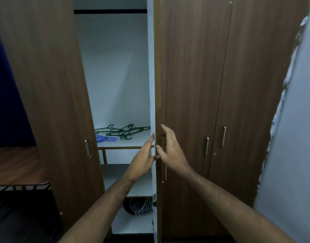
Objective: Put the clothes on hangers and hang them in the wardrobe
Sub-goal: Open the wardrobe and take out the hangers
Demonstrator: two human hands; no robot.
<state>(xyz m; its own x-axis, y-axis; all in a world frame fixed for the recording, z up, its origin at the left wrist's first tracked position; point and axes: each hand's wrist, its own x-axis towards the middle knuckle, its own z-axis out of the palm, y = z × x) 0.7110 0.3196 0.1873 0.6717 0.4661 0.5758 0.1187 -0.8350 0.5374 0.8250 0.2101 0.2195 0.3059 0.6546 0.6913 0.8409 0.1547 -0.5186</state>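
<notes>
A brown wooden wardrobe stands in front of me with its left door [50, 95] swung open and the neighbouring door [157, 85] edge-on in the middle. On the white shelf [122, 143] inside lie several green hangers [123, 131] and a blue hanger [105, 138]. My left hand [143, 158] reaches in with straight fingers touching the inner white face of the middle door's edge. My right hand [170, 149] is spread open on the outer side of that edge, beside its handle [163, 172]. Neither hand holds anything. A dark hanging rail [110, 11] runs across the top.
A black-and-white patterned item [139, 206] lies on a lower shelf. Two shut wardrobe doors with metal handles [207, 146] stand to the right, then a peeling pale wall [291, 120]. A wooden surface with a dark frame [19, 172] is at the left.
</notes>
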